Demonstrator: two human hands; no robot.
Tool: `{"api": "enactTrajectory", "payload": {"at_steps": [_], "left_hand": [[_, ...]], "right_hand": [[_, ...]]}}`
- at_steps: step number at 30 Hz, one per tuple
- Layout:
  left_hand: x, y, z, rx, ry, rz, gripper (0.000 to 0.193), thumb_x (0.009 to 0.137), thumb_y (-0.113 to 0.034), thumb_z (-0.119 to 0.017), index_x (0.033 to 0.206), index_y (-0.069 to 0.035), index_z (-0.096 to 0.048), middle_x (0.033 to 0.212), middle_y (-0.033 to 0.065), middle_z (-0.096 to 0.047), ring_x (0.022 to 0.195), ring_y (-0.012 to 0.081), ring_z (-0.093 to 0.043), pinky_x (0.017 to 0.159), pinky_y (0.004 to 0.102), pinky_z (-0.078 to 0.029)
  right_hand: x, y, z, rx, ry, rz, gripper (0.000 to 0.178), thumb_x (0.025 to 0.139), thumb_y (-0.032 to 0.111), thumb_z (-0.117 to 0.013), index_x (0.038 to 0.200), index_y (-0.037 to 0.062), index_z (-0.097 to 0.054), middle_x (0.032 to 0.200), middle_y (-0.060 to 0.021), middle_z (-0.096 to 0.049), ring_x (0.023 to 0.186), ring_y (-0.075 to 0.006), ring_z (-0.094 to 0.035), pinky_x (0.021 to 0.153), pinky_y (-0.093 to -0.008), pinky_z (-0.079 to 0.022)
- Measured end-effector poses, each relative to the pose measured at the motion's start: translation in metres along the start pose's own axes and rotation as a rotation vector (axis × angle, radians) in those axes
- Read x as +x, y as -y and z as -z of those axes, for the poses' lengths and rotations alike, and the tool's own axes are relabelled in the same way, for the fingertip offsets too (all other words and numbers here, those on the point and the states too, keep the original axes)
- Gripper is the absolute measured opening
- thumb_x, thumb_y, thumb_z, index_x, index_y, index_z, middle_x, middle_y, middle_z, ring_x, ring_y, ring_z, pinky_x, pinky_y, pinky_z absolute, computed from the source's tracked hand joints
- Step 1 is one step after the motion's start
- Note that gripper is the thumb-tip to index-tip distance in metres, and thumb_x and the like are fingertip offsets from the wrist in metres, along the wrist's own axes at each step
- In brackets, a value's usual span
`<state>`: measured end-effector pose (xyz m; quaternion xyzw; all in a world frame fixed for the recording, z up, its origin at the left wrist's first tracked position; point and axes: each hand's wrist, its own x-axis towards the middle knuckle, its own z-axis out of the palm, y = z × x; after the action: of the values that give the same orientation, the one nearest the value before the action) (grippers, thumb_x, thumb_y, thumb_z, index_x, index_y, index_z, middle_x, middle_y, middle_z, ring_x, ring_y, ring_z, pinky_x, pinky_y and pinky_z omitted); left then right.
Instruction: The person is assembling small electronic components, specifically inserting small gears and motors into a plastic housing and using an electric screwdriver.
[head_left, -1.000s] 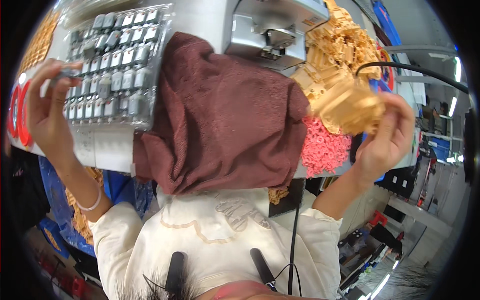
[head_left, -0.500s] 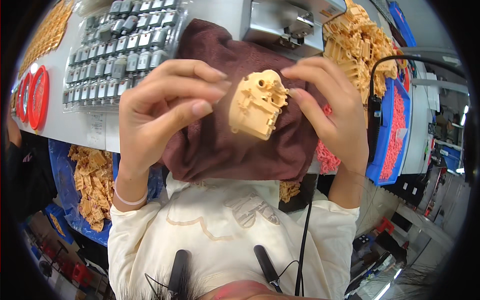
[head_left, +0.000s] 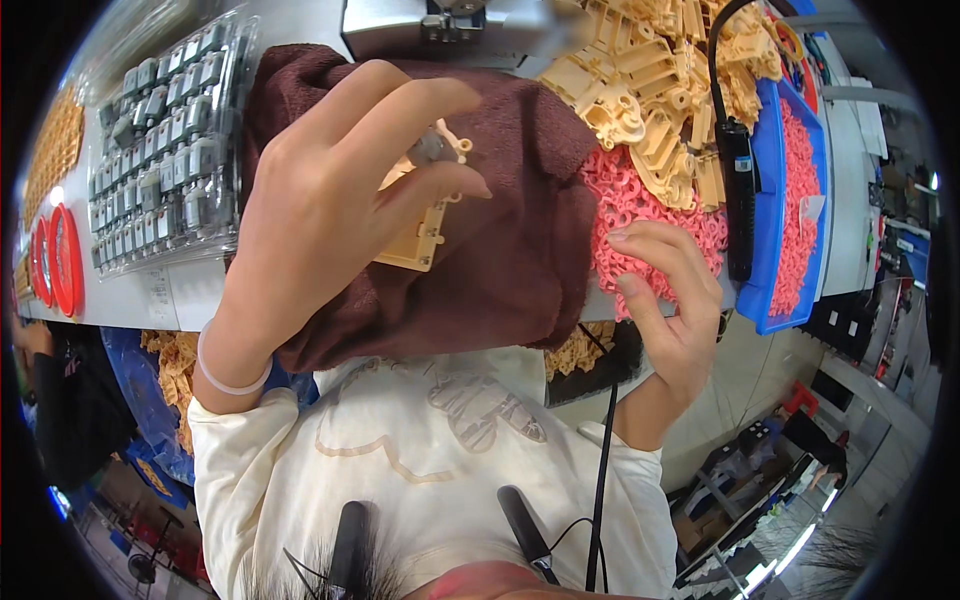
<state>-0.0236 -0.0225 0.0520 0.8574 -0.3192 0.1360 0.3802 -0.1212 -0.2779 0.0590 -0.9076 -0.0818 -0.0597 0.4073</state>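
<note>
A pale yellow plastic housing (head_left: pixel 412 248) lies on a crumpled brown cloth (head_left: pixel 525 215), partly hidden under my left hand (head_left: pixel 325 190). That hand curves above it, thumb and forefinger apart. In the gap between them shows a rounded grey part (head_left: pixel 430 148), apparently set in the housing; its kind is hard to make out. Off to the right, my right hand (head_left: pixel 680 300) is at the edge of a heap of small pink plastic pieces (head_left: pixel 635 190). Its thumb and fingertips are apart, and I see nothing between them.
A clear tray (head_left: pixel 170 258) of small grey motors stands at left, near red round rims (head_left: pixel 65 262). Yellow plastic parts (head_left: pixel 660 75) are piled back right. Beyond a black cable fitting (head_left: pixel 738 195) is a blue bin (head_left: pixel 768 160) of pink pieces. A metal machine (head_left: pixel 390 25) stands behind the cloth.
The view has shifted. My right hand has left the housing and gone to the pink pieces. My left hand has come over the housing, which has turned; the grey part now shows.
</note>
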Motion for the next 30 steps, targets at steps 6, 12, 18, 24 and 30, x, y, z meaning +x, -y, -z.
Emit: {"api": "enactTrajectory", "payload": {"at_steps": [6, 12, 18, 24, 30], "left_hand": [[-0.002, -0.01, -0.011, 0.358, 0.079, -0.108, 0.035, 0.067, -0.025, -0.083, 0.084, -0.004, -0.06, 0.079, 0.0052, -0.053, 0.069, 0.0238, -0.056, 0.06, 0.0338, -0.047], [-0.004, -0.013, -0.02, 0.502, 0.0, -0.167, 0.035, 0.067, -0.027, -0.082, 0.083, -0.005, -0.059, 0.078, 0.0046, -0.05, 0.068, 0.0224, -0.055, 0.059, 0.0343, -0.046], [-0.005, -0.007, -0.015, 0.455, 0.078, -0.14, 0.037, 0.063, -0.027, -0.083, 0.082, -0.006, -0.06, 0.08, 0.0052, -0.051, 0.07, 0.0228, -0.055, 0.06, 0.0353, -0.046], [-0.009, -0.01, -0.009, 0.403, 0.105, -0.081, 0.038, 0.065, -0.028, -0.08, 0.094, -0.007, -0.066, 0.096, 0.0074, -0.057, 0.083, 0.0243, -0.056, 0.069, 0.037, -0.048], [-0.018, -0.002, 0.008, 0.368, 0.187, 0.049, 0.067, 0.065, -0.046, -0.077, 0.123, -0.014, -0.065, 0.134, 0.0123, -0.049, 0.108, 0.0282, -0.055, 0.09, 0.041, -0.048]], "right_hand": [[0.0, 0.002, -0.002, 0.038, 0.022, -0.153, 0.026, 0.074, -0.003, -0.068, 0.099, 0.0021, -0.069, 0.093, -0.0122, -0.065, 0.087, -0.0274, -0.063, 0.076, -0.0346, -0.049], [-0.004, -0.007, 0.001, 0.006, 0.027, -0.074, 0.025, 0.075, -0.003, -0.067, 0.099, 0.0011, -0.069, 0.092, -0.0125, -0.065, 0.086, -0.0279, -0.063, 0.075, -0.0343, -0.049], [-0.014, -0.025, 0.015, -0.008, 0.006, -0.125, 0.024, 0.078, -0.003, -0.066, 0.102, -0.0016, -0.068, 0.093, -0.0126, -0.065, 0.083, -0.0254, -0.063, 0.077, -0.032, -0.049], [-0.007, -0.04, 0.021, -0.075, -0.079, -0.158, 0.02, 0.084, 0.0, -0.066, 0.104, 0.0003, -0.067, 0.088, -0.0105, -0.064, 0.076, -0.0184, -0.061, 0.071, -0.0278, -0.048], [0.015, -0.046, 0.01, -0.184, -0.069, -0.157, 0.018, 0.085, 0.003, -0.066, 0.103, 0.0045, -0.068, 0.087, -0.0087, -0.065, 0.072, -0.0201, -0.063, 0.066, -0.0301, -0.049]]}}
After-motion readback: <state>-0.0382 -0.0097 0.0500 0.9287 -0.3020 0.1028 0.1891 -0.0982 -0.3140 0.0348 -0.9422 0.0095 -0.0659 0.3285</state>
